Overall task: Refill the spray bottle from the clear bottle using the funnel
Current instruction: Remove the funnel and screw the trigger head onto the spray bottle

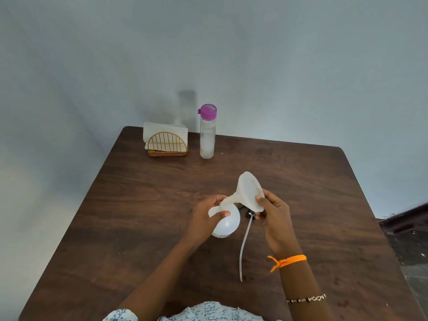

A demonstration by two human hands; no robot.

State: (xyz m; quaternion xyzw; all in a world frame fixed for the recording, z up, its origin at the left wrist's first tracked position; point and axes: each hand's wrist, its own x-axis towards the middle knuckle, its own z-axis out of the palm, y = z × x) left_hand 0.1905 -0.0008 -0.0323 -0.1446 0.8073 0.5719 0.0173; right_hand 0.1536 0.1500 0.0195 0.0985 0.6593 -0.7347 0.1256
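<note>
Patterned sleeve [208, 312] nearest. Right hand [275, 216] pinches the funnel [249, 191] rim; left hand [206, 216] curls round the spray bottle [225, 224] neck. Funnel tilted: poor seating risks spills. Clear bottle [207, 133] stands far, capped.

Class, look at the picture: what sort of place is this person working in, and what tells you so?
Probably a plain room at home: a wooden table pushed against a bare painted wall, with a napkin holder standing on it.
</note>
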